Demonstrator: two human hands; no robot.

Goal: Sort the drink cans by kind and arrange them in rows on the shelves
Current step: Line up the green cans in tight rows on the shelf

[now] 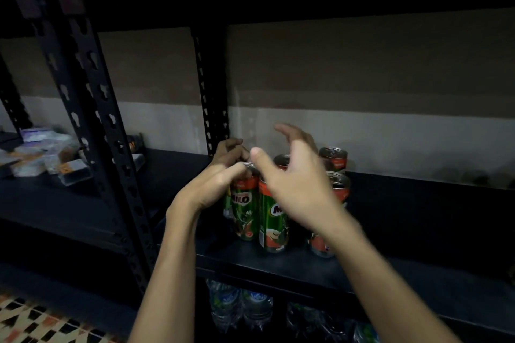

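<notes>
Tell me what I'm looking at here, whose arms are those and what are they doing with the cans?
There is just one picture, taken by a camera worn on a person's head, so you see what that person sees: their own two arms reaching forward. No machine is here.

They stand in front of a dark metal shelf. On it is a small group of green and red drink cans, standing upright close together.

The left hand has its fingers curled round the top of the leftmost can. The right hand is over the other cans with fingers spread and relaxed, holding nothing.

Below, on a lower level, are clear water bottles. Far left, on the next shelf, lie some small packets, too blurry to name. A patterned floor shows at the bottom left.
</notes>
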